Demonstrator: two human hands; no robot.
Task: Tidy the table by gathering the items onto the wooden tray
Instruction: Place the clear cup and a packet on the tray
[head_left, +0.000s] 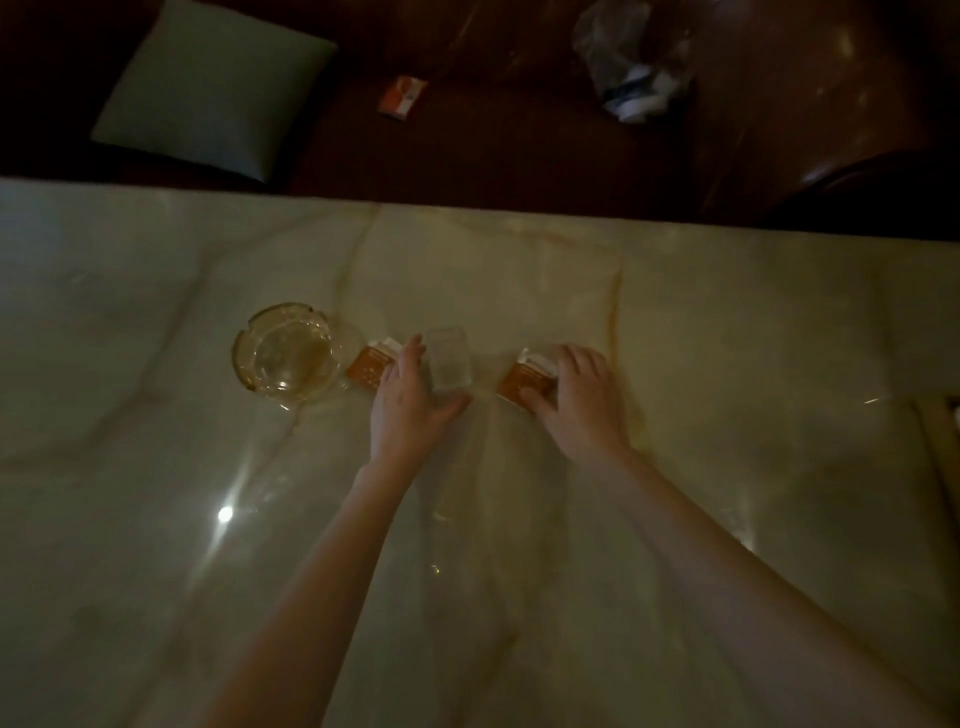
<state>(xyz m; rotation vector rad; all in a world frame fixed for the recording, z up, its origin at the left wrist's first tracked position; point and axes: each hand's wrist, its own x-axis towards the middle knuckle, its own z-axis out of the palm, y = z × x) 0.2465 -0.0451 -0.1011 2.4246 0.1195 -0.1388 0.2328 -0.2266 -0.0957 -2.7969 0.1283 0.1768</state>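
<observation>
I have 2 small orange packs under my hands, light card boxes by the look of them, stiff enough to pinch by the long edges yet easy to crush if I squeeze hard. The polished table looks slick, so I judge they would slide before they lift unless I get fingertips under an edge.

My left hand lies spread, fingers apart and nearly flat. The left orange pack sits just beyond and to the outside of my fingertips, partly under them; I cannot tell whether I grip it or only rest on it. The clear glass stands between my forefinger and my thumb, touching or nearly so. It is hard, fragile and smooth, best taken around its sides.

My right hand is curled over the right orange pack, thumb on the near edge, fingers over the far edge, seemingly closing on it.

The glass ashtray, heavy-looking, sits just outside the left pack. The wooden tray may be the edge far to the right of my right hand.
</observation>
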